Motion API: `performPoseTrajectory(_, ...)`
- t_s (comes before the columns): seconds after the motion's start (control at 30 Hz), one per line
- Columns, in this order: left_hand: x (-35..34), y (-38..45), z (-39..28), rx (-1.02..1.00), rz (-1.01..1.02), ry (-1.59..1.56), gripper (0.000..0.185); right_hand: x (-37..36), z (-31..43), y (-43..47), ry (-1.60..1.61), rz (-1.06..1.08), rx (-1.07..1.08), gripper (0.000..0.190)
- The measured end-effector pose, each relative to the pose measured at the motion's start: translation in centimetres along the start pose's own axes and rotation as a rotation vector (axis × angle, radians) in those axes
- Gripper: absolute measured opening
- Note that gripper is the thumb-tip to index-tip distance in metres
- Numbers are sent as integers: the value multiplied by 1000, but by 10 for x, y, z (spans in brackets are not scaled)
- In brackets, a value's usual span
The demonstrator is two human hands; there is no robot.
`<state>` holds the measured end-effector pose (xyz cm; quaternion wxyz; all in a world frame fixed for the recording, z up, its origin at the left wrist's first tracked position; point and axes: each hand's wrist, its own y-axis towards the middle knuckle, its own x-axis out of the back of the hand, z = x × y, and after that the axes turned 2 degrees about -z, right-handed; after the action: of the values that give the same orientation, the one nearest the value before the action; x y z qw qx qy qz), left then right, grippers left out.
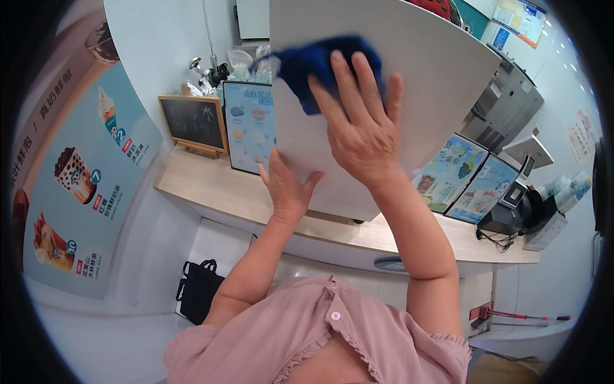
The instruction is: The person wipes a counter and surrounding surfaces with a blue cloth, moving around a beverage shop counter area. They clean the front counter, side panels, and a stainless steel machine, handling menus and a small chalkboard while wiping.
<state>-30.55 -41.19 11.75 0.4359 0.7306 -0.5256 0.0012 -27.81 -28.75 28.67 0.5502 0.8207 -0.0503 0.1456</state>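
Note:
A blue cloth (307, 67) lies flat against the side panel of a tall white cabinet-like machine (431, 91), pressed there by my right hand (362, 120) with its fingers spread. One corner of the cloth hangs past the panel's left edge and is blurred. Lower down, my left hand (290, 185) rests at the panel's left edge, thumb and fingers apart, with no object in it. The machine stands on small dark feet on a light wood counter (244, 204). Its contents and far side are hidden.
Left of the machine stand a small framed chalkboard (193, 122) and a menu board (249, 127). To the right are poster panels (451, 173), a grey metal appliance (503, 101) and a payment terminal (515, 194) with cables. A black bag (199, 290) sits below; a red-handled broom (523, 315) lies right.

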Motion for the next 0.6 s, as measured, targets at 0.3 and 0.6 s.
performPoseTrajectory(0.3,5,-2,6,30,29,-64,112,-1,-7,46,-65,-69,-18,50)
performPoseTrajectory(0.6,7,0,-1,62,56,-63,110,18,-57,18,-162,-368,-407,54)
